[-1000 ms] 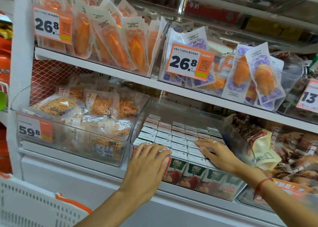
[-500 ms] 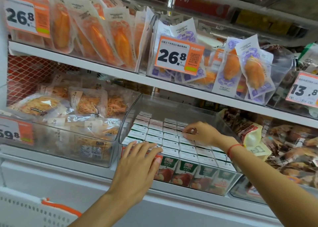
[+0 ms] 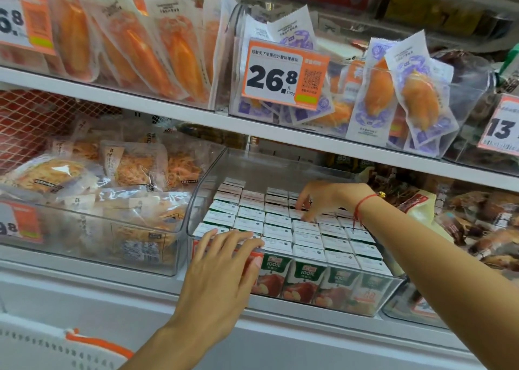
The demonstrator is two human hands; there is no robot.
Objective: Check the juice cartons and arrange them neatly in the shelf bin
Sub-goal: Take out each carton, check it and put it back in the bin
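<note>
Several small juice cartons [image 3: 278, 230] with white tops and green apple fronts stand packed in rows inside a clear plastic shelf bin [image 3: 205, 181] on the lower shelf. My left hand [image 3: 222, 263] lies over the bin's front left corner, fingers straight on the front cartons' tops and thumb against the clear front wall. My right hand [image 3: 323, 198] reaches deep into the bin near its back right, fingertips pointing down onto the tops of the rear cartons. Whether it pinches one cannot be made out.
A clear bin of bagged shredded snacks [image 3: 92, 201] sits left of the juice bin. Brown packaged goods [image 3: 477, 221] fill the right. Above, a shelf [image 3: 168, 111] holds orange pouches and a 26.8 price tag [image 3: 283, 73]. A white basket [image 3: 56, 350] is at bottom left.
My right hand moved from the front right cartons back to the rear rows of the bin. The left hand stayed on the front left corner. The camera shifted right and closer.
</note>
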